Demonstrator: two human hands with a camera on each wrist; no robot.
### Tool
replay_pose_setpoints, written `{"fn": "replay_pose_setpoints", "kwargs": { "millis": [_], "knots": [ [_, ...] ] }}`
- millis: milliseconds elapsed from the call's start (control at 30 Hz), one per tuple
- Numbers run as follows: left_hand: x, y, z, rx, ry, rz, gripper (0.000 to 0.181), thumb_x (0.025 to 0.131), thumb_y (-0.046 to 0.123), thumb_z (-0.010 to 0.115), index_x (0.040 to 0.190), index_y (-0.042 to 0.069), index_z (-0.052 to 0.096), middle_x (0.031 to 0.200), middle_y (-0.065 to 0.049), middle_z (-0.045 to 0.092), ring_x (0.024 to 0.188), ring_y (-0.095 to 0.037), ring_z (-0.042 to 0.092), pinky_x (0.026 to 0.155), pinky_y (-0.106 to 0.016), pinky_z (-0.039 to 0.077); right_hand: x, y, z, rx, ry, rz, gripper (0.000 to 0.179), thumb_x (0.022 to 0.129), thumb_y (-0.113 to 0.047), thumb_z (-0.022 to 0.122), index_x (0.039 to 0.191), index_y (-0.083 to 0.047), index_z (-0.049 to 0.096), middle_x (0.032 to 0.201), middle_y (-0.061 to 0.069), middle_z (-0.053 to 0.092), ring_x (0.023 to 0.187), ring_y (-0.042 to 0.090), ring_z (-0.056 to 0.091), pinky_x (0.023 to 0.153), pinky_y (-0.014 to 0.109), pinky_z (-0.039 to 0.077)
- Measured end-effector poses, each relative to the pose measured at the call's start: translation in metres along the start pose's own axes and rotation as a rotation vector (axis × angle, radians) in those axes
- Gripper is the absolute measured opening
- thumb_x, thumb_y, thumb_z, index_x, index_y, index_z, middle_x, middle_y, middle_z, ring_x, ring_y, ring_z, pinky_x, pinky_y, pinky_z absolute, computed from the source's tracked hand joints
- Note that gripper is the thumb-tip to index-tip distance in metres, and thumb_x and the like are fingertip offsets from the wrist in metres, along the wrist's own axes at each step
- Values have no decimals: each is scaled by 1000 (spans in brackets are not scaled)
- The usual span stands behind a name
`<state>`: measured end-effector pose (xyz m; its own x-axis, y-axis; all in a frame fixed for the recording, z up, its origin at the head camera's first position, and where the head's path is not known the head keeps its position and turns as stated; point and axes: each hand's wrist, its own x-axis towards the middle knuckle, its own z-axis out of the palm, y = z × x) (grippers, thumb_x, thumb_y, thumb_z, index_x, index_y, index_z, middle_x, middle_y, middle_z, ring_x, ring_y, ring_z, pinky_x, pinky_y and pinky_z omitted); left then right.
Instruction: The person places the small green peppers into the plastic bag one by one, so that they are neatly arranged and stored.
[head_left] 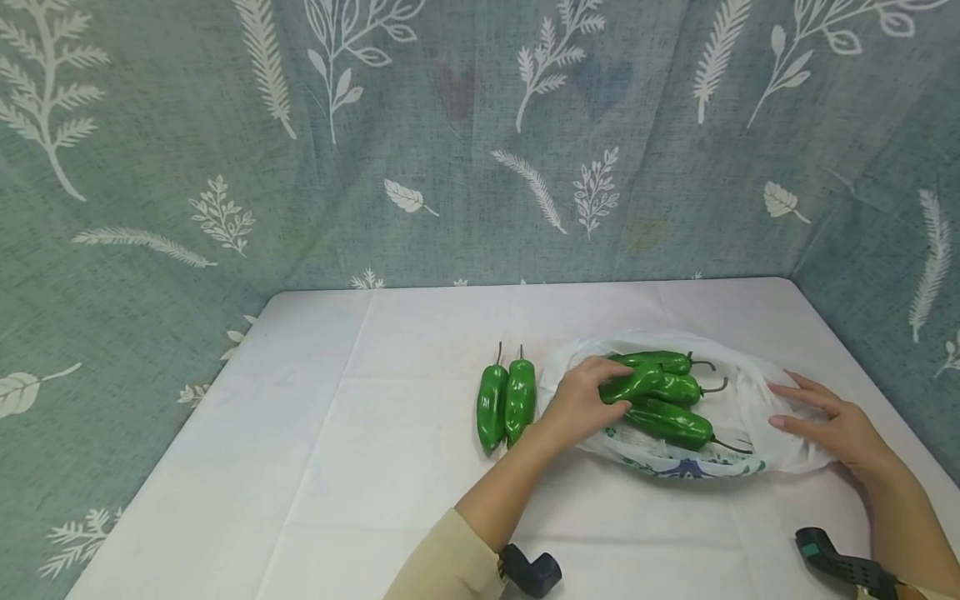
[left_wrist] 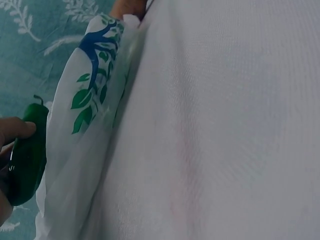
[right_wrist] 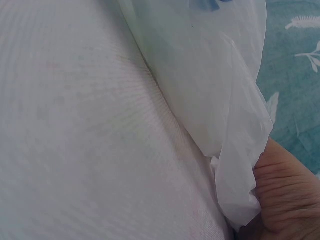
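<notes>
My left hand (head_left: 581, 402) reaches over the left side of a white plastic bag (head_left: 776, 392) and grips a glossy green chili pepper (head_left: 636, 382) between thumb and fingers. The left wrist view also shows this pepper (left_wrist: 29, 157) in the hand, above the bag's printed side (left_wrist: 75, 135). Under and beside it in the bag lie several more green peppers (head_left: 671, 422) with thin curved stems. My right hand (head_left: 843, 429) rests on the bag's right side with its fingers extended. Its wrist (right_wrist: 290, 192) shows beside the bag's crumpled plastic (right_wrist: 200, 95) in the right wrist view.
Two green peppers (head_left: 492, 407) lie side by side, stems pointing away, on the white-covered table (head_left: 375, 467) left of the bag. A leaf-patterned green-blue cloth (head_left: 465, 167) hangs behind and around the table.
</notes>
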<state>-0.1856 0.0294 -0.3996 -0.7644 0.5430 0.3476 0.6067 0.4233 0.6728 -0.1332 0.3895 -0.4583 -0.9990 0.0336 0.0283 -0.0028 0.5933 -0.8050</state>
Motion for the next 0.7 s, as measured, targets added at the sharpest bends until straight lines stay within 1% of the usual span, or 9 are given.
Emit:
{"fn": "replay_pose_setpoints", "kwargs": {
  "millis": [133,333,533,700],
  "knots": [
    [2,2,6,45,-43,32,43,80,13,74,121,6,63,121,-4,62,115,-14,55,96,-16,42,-1,0,0,8,-4,-1,56,88,-25,67,140,-16,47,133,-43,17,140,46,-4,103,72,1],
    [3,7,10,41,-137,54,43,80,13,74,121,7,63,120,-4,62,112,-12,57,93,-12,41,-1,1,0,6,0,-21,55,88,-24,67,139,-15,48,131,-44,18,140,47,-4,103,72,1],
    [4,7,14,68,-256,108,40,80,14,72,119,9,65,118,-2,64,112,-7,56,93,-8,38,0,2,0,6,5,-24,55,88,-24,67,139,-15,48,129,-45,18,140,47,-3,103,73,1],
    [5,7,17,66,-343,124,39,82,15,70,120,10,65,120,-1,63,111,-4,55,90,-7,38,0,2,0,3,7,-24,55,88,-24,67,139,-15,48,129,-45,18,140,47,-3,102,73,2]
  ]
}}
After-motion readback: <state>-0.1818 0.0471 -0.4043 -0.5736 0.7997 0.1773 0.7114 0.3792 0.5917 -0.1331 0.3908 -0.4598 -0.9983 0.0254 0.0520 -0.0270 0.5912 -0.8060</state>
